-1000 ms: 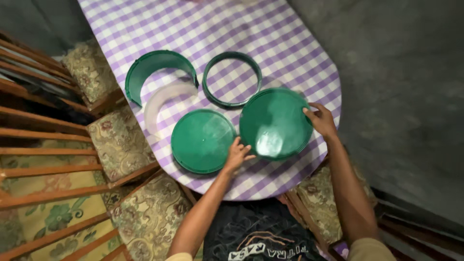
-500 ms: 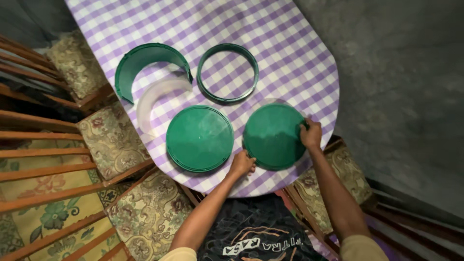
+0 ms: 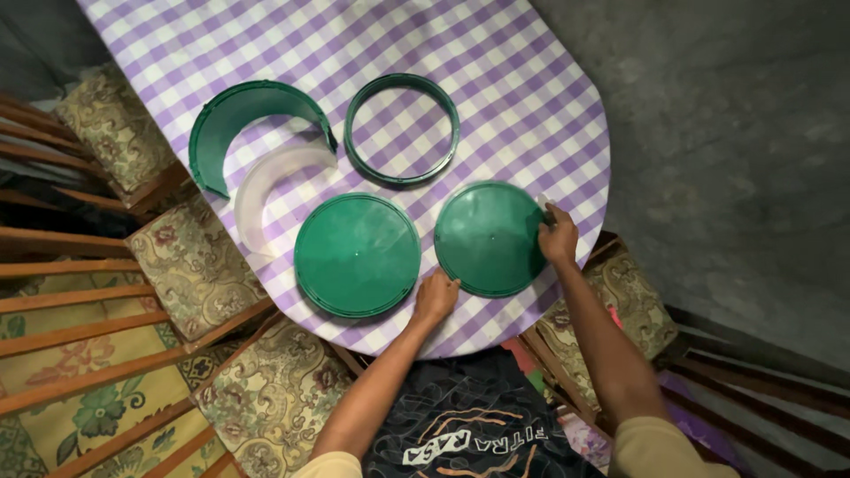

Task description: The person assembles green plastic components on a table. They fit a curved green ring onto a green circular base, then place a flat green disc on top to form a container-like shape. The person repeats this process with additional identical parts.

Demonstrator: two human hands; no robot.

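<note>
On the checked table [image 3: 531, 106], our right hand [image 3: 558, 237] pinches the right green disc [image 3: 490, 237] at its far rim; our left hand [image 3: 436, 298] rests loosely curled at its near edge, holding nothing. Just left: second disc [image 3: 357, 255]. Best we keep it flat, grip light

Soft, even light falls on the checked tablecloth [image 3: 372, 44], the brightest area; there is no hard glare, only a dull sheen on the two green discs [image 3: 357, 255] lying on it. Away from the cloth the scene dims quickly: the grey floor to its right and the chairs [image 3: 190, 265] to its left sit in shade. Shadows are faint (thin rims under the discs). Focus is sharp throughout, with slight wide-angle bending toward the corners.
</note>
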